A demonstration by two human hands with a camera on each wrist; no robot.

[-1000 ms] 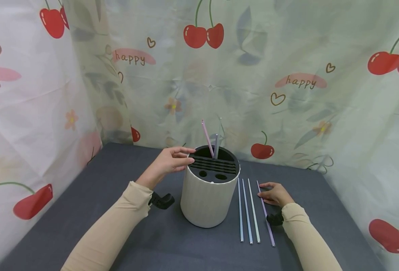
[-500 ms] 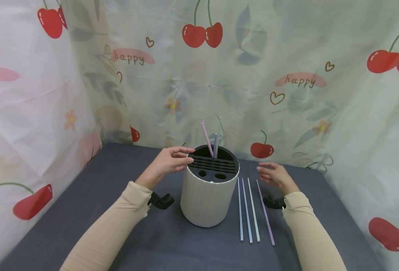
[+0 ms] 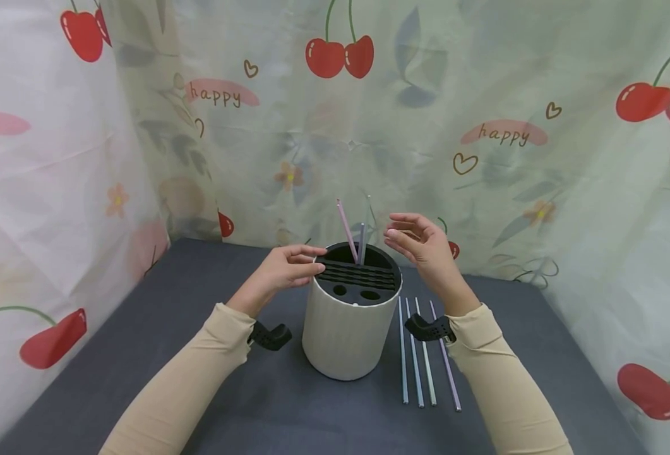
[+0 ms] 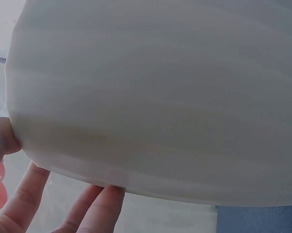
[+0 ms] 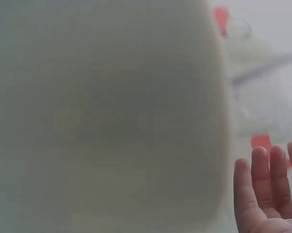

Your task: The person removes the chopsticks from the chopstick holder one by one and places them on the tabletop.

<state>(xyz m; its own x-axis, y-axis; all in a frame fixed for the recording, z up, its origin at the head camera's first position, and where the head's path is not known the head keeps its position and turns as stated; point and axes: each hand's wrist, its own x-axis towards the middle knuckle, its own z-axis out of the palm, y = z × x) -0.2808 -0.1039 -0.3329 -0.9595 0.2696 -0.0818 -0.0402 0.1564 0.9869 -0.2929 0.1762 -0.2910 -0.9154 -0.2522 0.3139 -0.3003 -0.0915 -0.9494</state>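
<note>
A white cylindrical holder [image 3: 343, 341] with a black slotted top stands upright on the dark table. My left hand [image 3: 280, 275] rests against its left rim, thumb and fingertips touching the edge; in the left wrist view, fingers [image 4: 102, 208] lie against the white wall. Slim sticks lean in the rear compartment: a pink stick [image 3: 346, 227], a purple stick [image 3: 362, 240] and a pale greenish stick [image 3: 369, 205]. Above the right rear rim, my right hand [image 3: 425, 249] is raised with fingers loosely bent and nothing in it. The right wrist view shows its fingers [image 5: 262, 177] apart from the holder.
Several slim coloured sticks lie roughly side by side to the holder's right, among them a purple stick [image 3: 448, 373] and a blue stick [image 3: 404, 360]. Dark cloth [image 3: 244, 404] covers the table. A cherry-print curtain [image 3: 227, 158] hangs behind and along both sides.
My right hand has lifted off the purple stick on the table and moved up and left to the holder's rear rim. The left hand and the sticks have not moved.
</note>
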